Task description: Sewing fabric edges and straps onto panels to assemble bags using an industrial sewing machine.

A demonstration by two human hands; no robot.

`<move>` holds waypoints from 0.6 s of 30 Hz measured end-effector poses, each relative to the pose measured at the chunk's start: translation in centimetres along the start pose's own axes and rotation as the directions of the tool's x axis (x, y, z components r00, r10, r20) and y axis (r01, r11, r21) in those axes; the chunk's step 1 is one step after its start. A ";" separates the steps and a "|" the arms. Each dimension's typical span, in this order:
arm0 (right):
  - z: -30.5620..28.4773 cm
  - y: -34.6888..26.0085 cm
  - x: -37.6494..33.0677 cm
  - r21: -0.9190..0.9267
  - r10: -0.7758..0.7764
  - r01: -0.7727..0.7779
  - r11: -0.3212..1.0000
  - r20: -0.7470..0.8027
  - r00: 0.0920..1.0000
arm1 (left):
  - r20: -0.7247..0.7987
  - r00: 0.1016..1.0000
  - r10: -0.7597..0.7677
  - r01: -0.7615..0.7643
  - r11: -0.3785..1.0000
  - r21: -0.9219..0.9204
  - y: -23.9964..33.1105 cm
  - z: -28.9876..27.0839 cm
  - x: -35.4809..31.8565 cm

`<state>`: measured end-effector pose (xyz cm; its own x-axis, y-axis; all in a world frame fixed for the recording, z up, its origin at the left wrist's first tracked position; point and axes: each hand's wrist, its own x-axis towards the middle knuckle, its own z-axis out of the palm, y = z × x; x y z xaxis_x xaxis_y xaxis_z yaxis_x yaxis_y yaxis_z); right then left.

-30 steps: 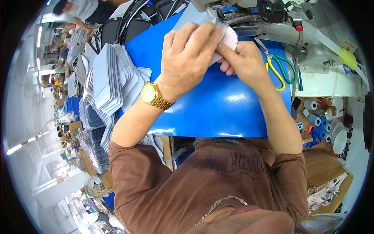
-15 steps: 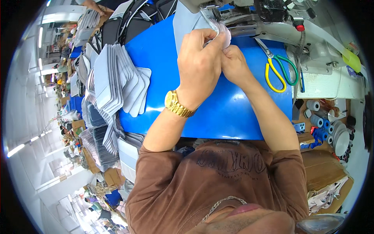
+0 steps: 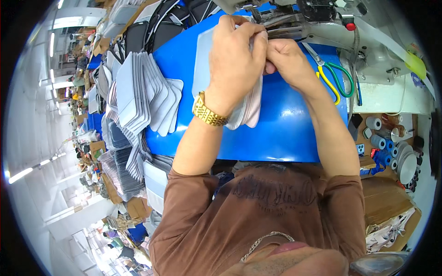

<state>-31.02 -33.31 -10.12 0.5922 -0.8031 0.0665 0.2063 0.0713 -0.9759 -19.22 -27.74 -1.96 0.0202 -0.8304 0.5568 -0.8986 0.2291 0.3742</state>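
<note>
My left hand, with a gold watch on the wrist, grips a stack of flat grey and pale pink fabric pieces from above. My right hand pinches the same stack at its upper right edge, right under the sewing machine head. Both hands are held over the blue table top. The upper part of the stack is hidden behind my fingers.
A fanned pile of grey cut pieces lies on the left of the table. Scissors with green and yellow handles lie to the right of my hands. Thread spools sit in a tray at the right. More stacks lie on the floor to the left.
Both hands moved up the blue table toward the sewing machine with the fabric pieces. The stack now hangs below my left hand instead of lying flat under my palm.
</note>
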 end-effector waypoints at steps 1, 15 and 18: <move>-0.5 -0.5 0.0 -0.002 -0.012 0.012 1.000 0.012 1.000 | -0.020 1.000 0.017 -0.017 1.000 0.003 -0.3 -0.5 0.3; -0.1 -1.5 -10.9 0.068 0.050 -0.065 0.996 0.205 0.978 | -0.002 1.000 -0.004 0.004 0.994 -0.106 6.2 -2.3 -11.6; 0.3 -1.5 -11.0 0.137 0.024 -0.052 0.989 0.198 0.980 | -0.099 0.994 0.051 -0.057 0.997 -0.060 5.5 -1.7 -11.2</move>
<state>-37.59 -24.44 -9.30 0.7398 -0.6678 0.0827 0.2801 0.1939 -0.9402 -23.64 -16.29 -4.86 0.0182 -0.7631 0.6461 -0.8705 0.3057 0.3856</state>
